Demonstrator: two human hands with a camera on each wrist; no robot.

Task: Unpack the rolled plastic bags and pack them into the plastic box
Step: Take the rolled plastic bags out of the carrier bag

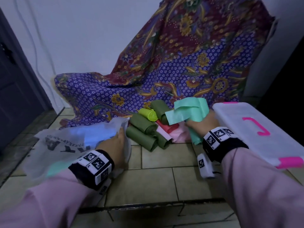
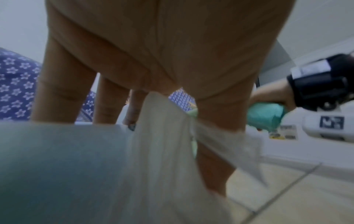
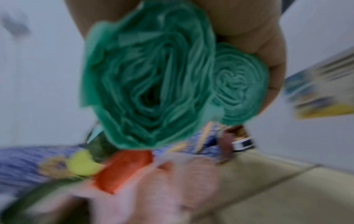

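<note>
Beside the plastic box (image 1: pixel 256 129), keep your right hand (image 1: pixel 201 125) clamped around both teal rolls (image 3: pixel 153 75); your left hand (image 1: pixel 115 142) pinches the white bag (image 1: pixel 57 145).

My left hand (image 1: pixel 117 140) reaches forward and low, fingers (image 2: pixel 63 94) pointing down and spread, thumb pinching thin white plastic. My right hand (image 1: pixel 204 124) is curled tight around two teal rolls, wrist level.

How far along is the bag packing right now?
Unpacking looks mostly done: rolls lie piled on the floor beside the white bag, which the left hand holds. The right hand grips two teal rolls. The plastic box is closed, so packing remains.
</note>
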